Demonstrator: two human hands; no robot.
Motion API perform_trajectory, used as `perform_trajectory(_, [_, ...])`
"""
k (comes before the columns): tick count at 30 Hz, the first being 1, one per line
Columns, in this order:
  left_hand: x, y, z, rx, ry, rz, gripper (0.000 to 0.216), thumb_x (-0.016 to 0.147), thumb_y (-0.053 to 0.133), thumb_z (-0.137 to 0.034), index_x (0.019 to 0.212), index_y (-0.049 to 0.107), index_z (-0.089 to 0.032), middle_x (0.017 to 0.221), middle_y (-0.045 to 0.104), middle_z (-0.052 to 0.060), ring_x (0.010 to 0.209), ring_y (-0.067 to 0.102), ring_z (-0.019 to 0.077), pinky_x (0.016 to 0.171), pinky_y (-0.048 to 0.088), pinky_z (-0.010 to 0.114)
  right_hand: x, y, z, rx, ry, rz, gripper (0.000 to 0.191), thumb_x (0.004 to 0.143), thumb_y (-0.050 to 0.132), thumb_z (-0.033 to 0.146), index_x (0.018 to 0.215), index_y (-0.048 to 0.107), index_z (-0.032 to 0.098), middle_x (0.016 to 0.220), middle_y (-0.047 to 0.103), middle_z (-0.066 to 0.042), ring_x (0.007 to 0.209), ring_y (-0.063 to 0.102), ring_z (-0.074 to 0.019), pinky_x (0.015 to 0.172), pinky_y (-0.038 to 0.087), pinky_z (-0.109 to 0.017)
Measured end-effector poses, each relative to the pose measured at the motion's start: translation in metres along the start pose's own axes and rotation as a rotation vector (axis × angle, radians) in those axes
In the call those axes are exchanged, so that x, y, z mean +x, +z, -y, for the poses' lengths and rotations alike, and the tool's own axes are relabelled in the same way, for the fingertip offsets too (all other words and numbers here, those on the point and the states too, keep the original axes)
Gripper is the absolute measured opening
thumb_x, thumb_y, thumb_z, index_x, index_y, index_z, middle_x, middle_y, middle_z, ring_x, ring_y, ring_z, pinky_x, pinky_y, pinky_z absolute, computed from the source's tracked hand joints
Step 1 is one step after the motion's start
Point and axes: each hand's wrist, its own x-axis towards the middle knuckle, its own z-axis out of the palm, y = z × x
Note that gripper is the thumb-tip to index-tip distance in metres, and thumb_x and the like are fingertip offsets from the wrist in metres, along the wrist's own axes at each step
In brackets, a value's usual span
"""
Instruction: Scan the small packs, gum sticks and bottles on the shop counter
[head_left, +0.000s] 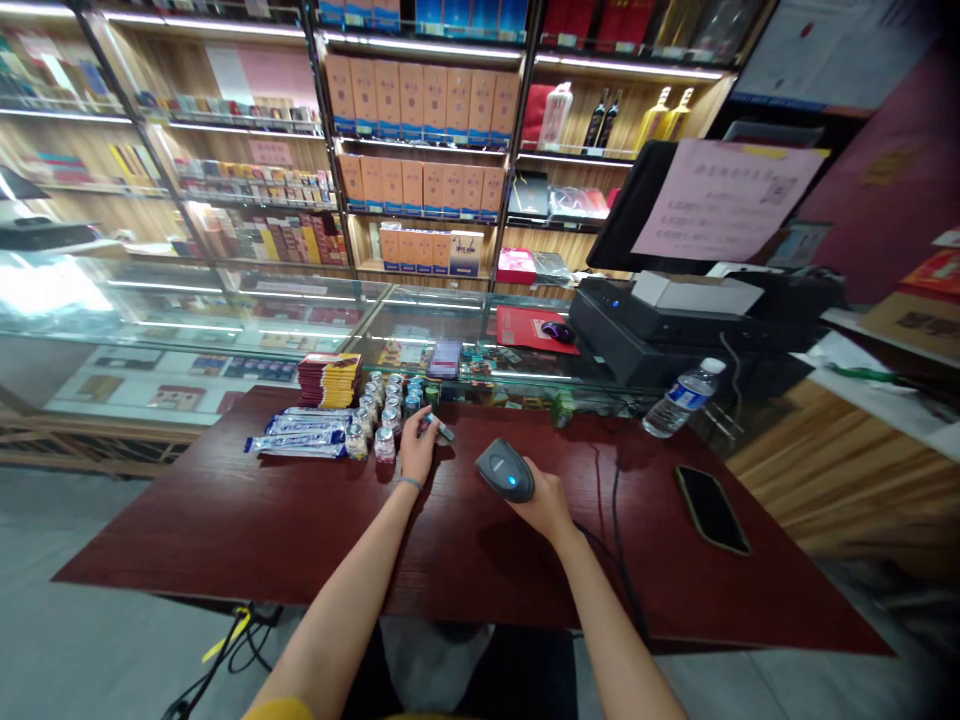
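My right hand (546, 503) is wrapped round the handle of a dark grey barcode scanner (506, 470), which has a blue light glowing on top and is held above the brown table. My left hand (418, 447) is closed on a small tube-shaped pack (439, 428) near the table's far side; its exact kind is too small to tell. Rows of small round containers with shiny lids (385, 442) stand just left of that hand. Beside them lie several blue-and-white wrapped packs (306, 432). Behind these is a stack of red and yellow packets (330, 381).
A water bottle (684, 398) leans at the back right, and a phone (712, 508) lies near the right edge. The scanner's cable (619, 540) runs over the table. Beyond stand a glass counter (360, 315), a mouse on a red mat (536, 330) and a monitor (630, 205).
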Motion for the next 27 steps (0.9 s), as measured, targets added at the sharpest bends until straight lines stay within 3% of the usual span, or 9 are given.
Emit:
perform_trajectory(3, [0.002,0.0,-0.001,-0.29,-0.252,0.107,0.056,0.077,0.074,-0.04,0.127,0.056,-0.023,0.124,0.061,0.011,0.1,0.064,0.0209,0.078,0.056,0.033,-0.001,-0.004,0.002,0.008,0.03,0.046,0.033,0.075,0.066,0.032,0.105,0.06,0.021,0.078,0.075,-0.005,0.07,0.074,-0.026,0.059,0.047,-0.027])
perform_trajectory(7, [0.004,-0.003,-0.005,-0.445,-0.395,0.178,0.056,0.068,0.082,-0.039,0.117,0.064,-0.019,0.121,0.066,0.012,0.095,0.065,0.0175,0.074,0.052,0.026,-0.002,-0.015,0.009,0.003,0.068,0.157,0.046,0.074,0.068,0.029,0.117,0.056,0.025,0.085,0.077,-0.003,0.075,0.075,-0.0264,0.06,0.047,-0.026])
perform_trajectory(14, [0.001,-0.004,-0.008,-0.478,-0.426,0.232,0.059,0.067,0.084,-0.037,0.12,0.067,-0.019,0.109,0.07,0.008,0.082,0.064,0.013,0.066,0.05,0.023,-0.004,-0.028,0.024,-0.107,0.038,0.313,0.053,0.074,0.07,0.027,0.123,0.052,0.027,0.093,0.078,-0.002,0.08,0.075,-0.027,0.063,0.044,-0.026])
perform_trajectory(20, [0.003,-0.005,-0.002,-0.467,-0.457,0.264,0.065,0.068,0.083,-0.04,0.127,0.062,-0.019,0.095,0.069,0.007,0.071,0.066,0.0149,0.06,0.051,0.027,-0.007,-0.026,0.026,-0.178,0.009,0.353,0.028,0.075,0.072,0.033,0.099,0.059,0.024,0.083,0.078,-0.003,0.077,0.075,-0.0278,0.059,0.038,-0.025])
perform_trajectory(27, [0.004,-0.003,0.002,-0.394,-0.382,0.227,0.069,0.068,0.081,-0.041,0.129,0.06,-0.017,0.113,0.067,0.011,0.087,0.066,0.0161,0.075,0.053,0.028,-0.009,-0.026,0.022,-0.114,0.008,0.295,0.036,0.076,0.069,0.028,0.11,0.059,0.027,0.087,0.078,-0.002,0.077,0.075,-0.0266,0.06,0.041,-0.026])
